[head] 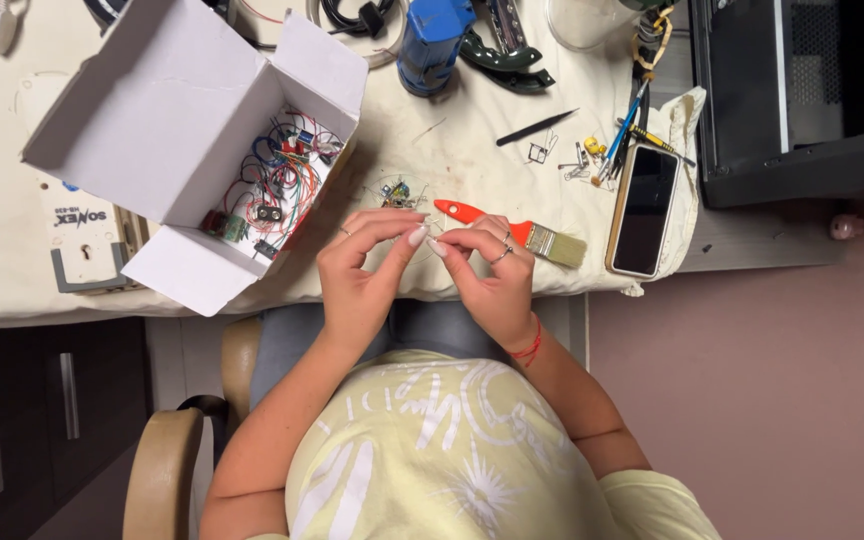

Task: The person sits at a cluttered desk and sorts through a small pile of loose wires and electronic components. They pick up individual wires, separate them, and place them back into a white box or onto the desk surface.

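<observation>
My left hand (pixel 362 265) and my right hand (pixel 487 270) meet at the table's near edge, fingertips pinched together on a thin wire or component lead that is too small to make out. Just beyond the fingertips lies a small cluster of electronic parts with thin leads (pixel 399 192). A paintbrush with an orange handle (pixel 512 232) lies under and beyond my right hand. To the left stands an open white cardboard box (pixel 167 120) with coloured wires and small components (pixel 277 185) inside.
A phone (pixel 644 208) lies face up at the right, beside small tools and clips (pixel 592 160). A black tweezer (pixel 537 127), a blue tool (pixel 432 40) and dark pliers (pixel 507 55) lie farther back. A black case (pixel 802 90) stands at far right.
</observation>
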